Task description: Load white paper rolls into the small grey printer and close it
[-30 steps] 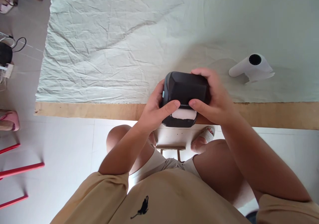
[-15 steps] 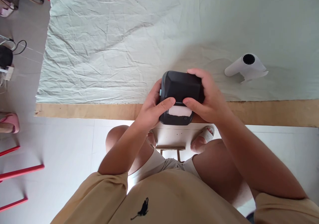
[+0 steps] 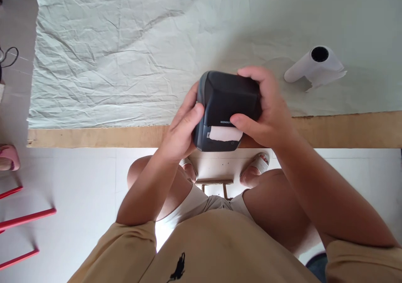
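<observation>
A black label printer [image 3: 232, 98] is held between my two hands over the table's front edge, its front tilted toward me. White paper [image 3: 225, 133] sticks out of its slot. My left hand [image 3: 185, 125] grips the left side, with the thumb on the side near the front. On the other side my right hand [image 3: 266, 107] is wrapped round the printer, its thumb on the top cover beside the lettering. A white paper roll [image 3: 303, 67] with a dark core and a torn loose end lies on the cloth to the right.
A wrinkled pale green cloth [image 3: 125, 65] covers the table, with a bare wooden edge [image 3: 94, 136] toward me. Red metal legs [image 3: 28, 219] and another person's foot in a pink slipper [image 3: 9, 156] are at the left. A dark cable lies on the floor.
The printer is raised nearer the camera and turned slightly. My left thumb has moved from the top cover to the left side. The view has shifted a little.
</observation>
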`<state>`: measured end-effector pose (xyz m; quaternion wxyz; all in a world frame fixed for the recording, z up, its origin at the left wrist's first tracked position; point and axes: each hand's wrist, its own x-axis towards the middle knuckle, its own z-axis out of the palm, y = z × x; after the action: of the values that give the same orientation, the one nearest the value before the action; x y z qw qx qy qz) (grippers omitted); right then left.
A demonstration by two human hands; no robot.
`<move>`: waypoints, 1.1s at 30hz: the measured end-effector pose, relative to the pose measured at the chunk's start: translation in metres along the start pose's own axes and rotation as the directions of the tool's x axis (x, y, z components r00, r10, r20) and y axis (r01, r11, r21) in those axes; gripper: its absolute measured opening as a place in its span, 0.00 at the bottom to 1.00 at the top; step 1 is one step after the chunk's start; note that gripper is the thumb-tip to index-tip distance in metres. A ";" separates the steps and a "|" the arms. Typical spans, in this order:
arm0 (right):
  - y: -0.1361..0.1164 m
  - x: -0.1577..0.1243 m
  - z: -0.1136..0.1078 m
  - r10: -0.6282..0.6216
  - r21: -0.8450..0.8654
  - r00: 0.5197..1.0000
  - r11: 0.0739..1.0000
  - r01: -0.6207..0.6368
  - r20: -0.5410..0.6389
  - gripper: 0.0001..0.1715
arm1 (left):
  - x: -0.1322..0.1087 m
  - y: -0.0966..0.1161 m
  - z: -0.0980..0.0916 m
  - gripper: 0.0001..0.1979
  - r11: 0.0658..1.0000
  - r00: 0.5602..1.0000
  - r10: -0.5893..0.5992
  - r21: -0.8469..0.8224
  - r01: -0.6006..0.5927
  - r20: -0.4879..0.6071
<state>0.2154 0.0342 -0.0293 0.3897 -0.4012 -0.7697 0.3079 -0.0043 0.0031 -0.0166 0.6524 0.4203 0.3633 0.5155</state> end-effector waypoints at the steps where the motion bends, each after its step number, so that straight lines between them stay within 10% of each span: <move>1: 0.000 0.000 0.000 -0.010 -0.002 1.000 1.000 0.010 -0.003 0.39 | 0.001 0.002 0.003 0.26 1.000 0.999 -0.011 -0.016 0.010 -0.030; 16: -0.006 -0.001 -0.004 -0.207 -0.053 0.976 0.978 0.204 -0.062 0.40 | 0.002 0.007 0.013 0.21 0.983 0.948 -0.153 -0.146 0.116 -0.278; 25: -0.049 0.012 -0.026 -0.162 -0.290 0.905 0.956 0.045 -0.393 0.12 | 0.007 -0.003 0.008 0.29 0.988 0.973 -0.140 -0.083 0.127 -0.184; 33: -0.047 0.021 -0.012 -0.105 -0.180 0.852 0.984 0.013 -0.513 0.12 | 0.001 -0.003 0.002 0.32 0.995 0.993 -0.093 0.016 0.094 -0.078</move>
<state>0.1994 0.0314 0.0213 0.5570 -0.4775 -0.6708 0.1088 -0.0010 0.0031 -0.0181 0.6572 0.3891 0.4125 0.4966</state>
